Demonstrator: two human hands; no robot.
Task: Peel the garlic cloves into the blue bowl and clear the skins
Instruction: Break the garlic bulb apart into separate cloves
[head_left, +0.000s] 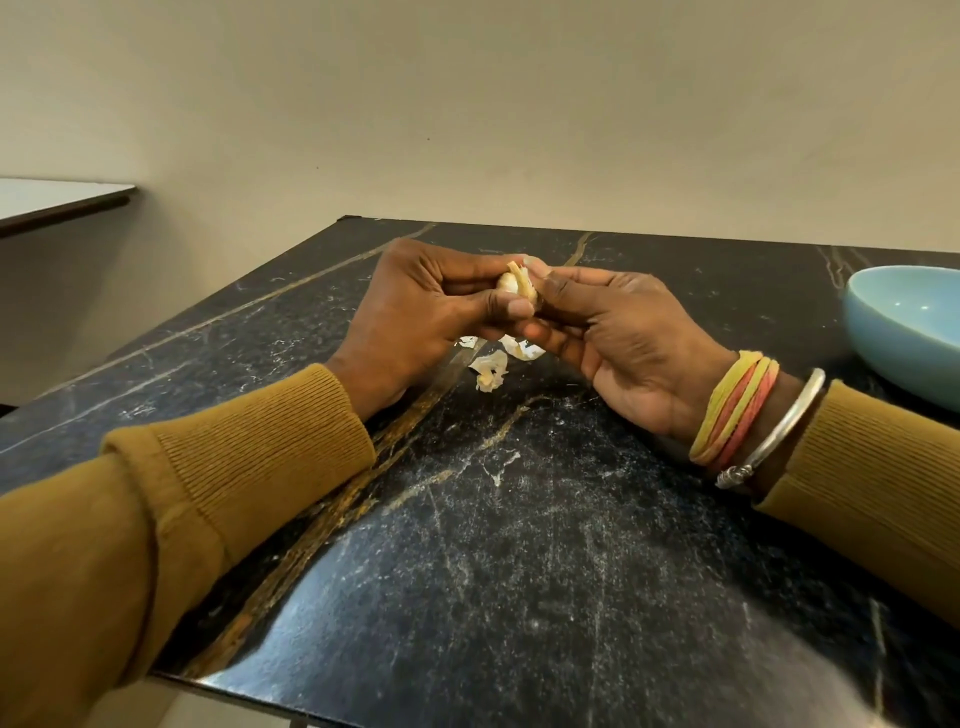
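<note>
Black gold-veined table (519, 519) by a beige wall (467, 104); left hand (410, 317), right hand (623, 338) tight around garlic clove (511, 283)

A black marble table (519, 545) with gold and white veins fills the view from six o'clock up to the centre. A plain beige wall (467, 104) stands behind it at twelve o'clock. A white-topped table (52, 200) juts in at nine o'clock, well apart. Yellow-and-pink threads (735, 405) and a silver bangle (779, 436) sit at four o'clock.
</note>
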